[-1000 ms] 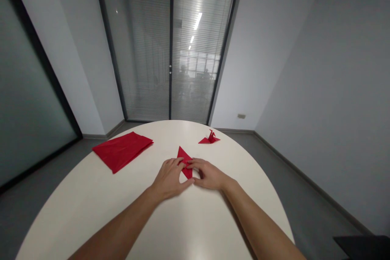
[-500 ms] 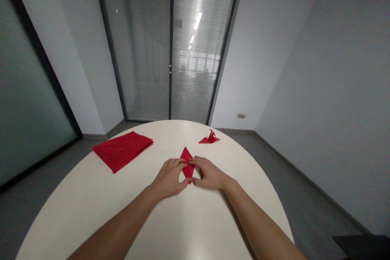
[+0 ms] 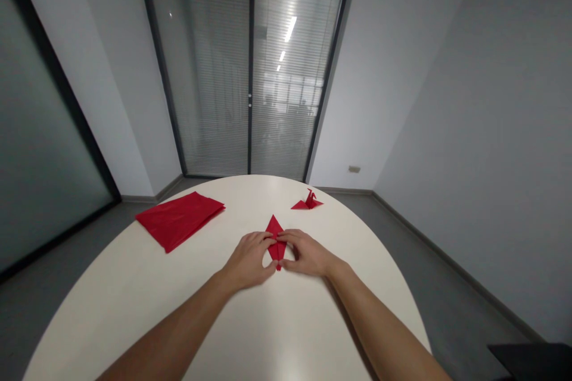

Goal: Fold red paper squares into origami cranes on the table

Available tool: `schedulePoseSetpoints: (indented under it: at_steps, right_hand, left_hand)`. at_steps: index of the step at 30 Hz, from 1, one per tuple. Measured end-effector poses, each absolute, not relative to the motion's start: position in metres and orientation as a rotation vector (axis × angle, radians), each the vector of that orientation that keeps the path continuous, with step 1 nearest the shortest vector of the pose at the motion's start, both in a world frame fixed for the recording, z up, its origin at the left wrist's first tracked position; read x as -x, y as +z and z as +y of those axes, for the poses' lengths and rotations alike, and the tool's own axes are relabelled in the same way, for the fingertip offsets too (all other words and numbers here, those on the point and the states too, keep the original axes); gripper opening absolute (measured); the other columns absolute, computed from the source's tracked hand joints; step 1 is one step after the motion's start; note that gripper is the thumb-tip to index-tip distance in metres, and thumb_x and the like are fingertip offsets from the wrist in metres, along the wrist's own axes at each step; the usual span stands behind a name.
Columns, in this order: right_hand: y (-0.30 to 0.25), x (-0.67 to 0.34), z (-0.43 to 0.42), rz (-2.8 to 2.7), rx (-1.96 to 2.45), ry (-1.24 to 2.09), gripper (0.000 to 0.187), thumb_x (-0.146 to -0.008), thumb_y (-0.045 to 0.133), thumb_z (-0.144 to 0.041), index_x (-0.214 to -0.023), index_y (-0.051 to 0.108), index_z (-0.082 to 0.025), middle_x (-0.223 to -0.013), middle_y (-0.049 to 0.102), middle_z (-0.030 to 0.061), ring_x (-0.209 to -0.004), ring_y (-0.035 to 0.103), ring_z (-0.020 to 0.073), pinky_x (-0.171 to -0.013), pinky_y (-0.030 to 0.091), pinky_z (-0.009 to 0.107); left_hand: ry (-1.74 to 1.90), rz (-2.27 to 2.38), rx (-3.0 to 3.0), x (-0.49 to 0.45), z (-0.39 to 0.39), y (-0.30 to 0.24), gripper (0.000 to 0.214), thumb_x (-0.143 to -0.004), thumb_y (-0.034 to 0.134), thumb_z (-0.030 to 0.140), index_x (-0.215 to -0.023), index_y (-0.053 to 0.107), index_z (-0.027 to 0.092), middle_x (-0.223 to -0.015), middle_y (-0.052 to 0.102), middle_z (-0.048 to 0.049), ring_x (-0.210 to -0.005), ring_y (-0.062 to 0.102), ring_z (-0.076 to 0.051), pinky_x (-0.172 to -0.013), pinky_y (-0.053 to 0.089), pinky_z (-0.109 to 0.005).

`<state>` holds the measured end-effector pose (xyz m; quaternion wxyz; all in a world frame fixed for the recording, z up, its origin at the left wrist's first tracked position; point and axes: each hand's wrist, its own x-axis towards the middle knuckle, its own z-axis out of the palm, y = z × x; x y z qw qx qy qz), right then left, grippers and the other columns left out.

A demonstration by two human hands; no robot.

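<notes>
A small folded red paper piece [image 3: 275,235] lies on the white round table [image 3: 250,321], its point aimed away from me. My left hand [image 3: 246,261] presses on its left side with fingers and thumb closed on the paper. My right hand [image 3: 307,254] presses on its right side in the same way. The lower half of the paper is hidden between my fingers.
A stack of flat red paper sheets [image 3: 179,219] lies at the left of the table. A finished red paper crane [image 3: 307,202] stands near the far edge. Glass doors with blinds [image 3: 250,65] are behind the table. A dark object [image 3: 531,358] sits at the lower right.
The paper went from a wider triangle leaning left to a narrower kite shape pointing straight away. Both hands stayed on it and barely shifted.
</notes>
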<state>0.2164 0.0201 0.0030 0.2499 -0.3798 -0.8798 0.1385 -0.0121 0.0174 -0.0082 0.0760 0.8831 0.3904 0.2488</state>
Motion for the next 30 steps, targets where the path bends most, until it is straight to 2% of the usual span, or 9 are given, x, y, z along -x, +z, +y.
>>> schedulePoseSetpoints:
  at_steps: [4, 11, 18, 23, 30]
  right_hand:
    - [0.002, -0.217, 0.02, -2.386, 1.036, 0.392, 0.064, -0.075, 0.082, -0.038, -0.134, 0.063, -0.018, -0.134, 0.065, 0.0168, -0.126, 0.057, 0.033, -0.109, 0.043, 0.05]
    - [0.009, -0.214, 0.017, -2.365, 1.037, 0.375, 0.038, -0.091, 0.064, -0.025, -0.129, 0.066, -0.021, -0.128, 0.068, 0.013, -0.12, 0.061, 0.0281, -0.106, 0.046, 0.046]
    - [0.007, -0.21, 0.017, -2.332, 1.042, 0.361, 0.047, -0.091, 0.063, -0.023, -0.138, 0.057, -0.02, -0.132, 0.066, 0.0137, -0.12, 0.06, 0.0281, -0.105, 0.046, 0.046]
    - [0.01, -0.212, 0.016, -2.299, 1.052, 0.375, 0.052, -0.091, 0.062, -0.019, -0.141, 0.053, -0.022, -0.129, 0.064, 0.0126, -0.114, 0.061, 0.0259, -0.102, 0.048, 0.043]
    - [0.012, -0.215, 0.015, -2.271, 1.146, 0.393, 0.032, -0.096, 0.057, -0.023, -0.128, 0.062, -0.021, -0.12, 0.065, 0.0089, -0.098, 0.065, 0.0203, -0.091, 0.051, 0.034]
  left_hand:
    - [0.741, 1.15, -2.641, 0.014, 0.017, -0.008, 0.048, -0.085, 0.067, 0.037, -0.131, 0.063, 0.022, -0.138, 0.062, -0.0112, -0.128, 0.055, -0.031, -0.112, 0.04, -0.049]
    - [0.789, 1.174, -2.585, 0.009, 0.02, -0.012, 0.04, -0.091, 0.061, 0.027, -0.13, 0.061, 0.02, -0.133, 0.065, -0.0112, -0.125, 0.058, -0.028, -0.11, 0.043, -0.048]
    - [0.826, 1.189, -2.56, 0.011, 0.023, -0.016, 0.041, -0.093, 0.059, 0.025, -0.133, 0.058, 0.021, -0.136, 0.064, -0.0121, -0.127, 0.057, -0.028, -0.11, 0.044, -0.049]
    - [0.87, 1.213, -2.522, 0.011, 0.021, -0.014, 0.045, -0.089, 0.064, 0.023, -0.133, 0.057, 0.02, -0.13, 0.066, -0.0112, -0.121, 0.059, -0.029, -0.108, 0.045, -0.047]
    - [0.9, 1.198, -2.511, 0.011, 0.022, -0.017, 0.043, -0.09, 0.062, 0.022, -0.132, 0.056, 0.018, -0.127, 0.066, -0.0124, -0.119, 0.059, -0.029, -0.107, 0.046, -0.048]
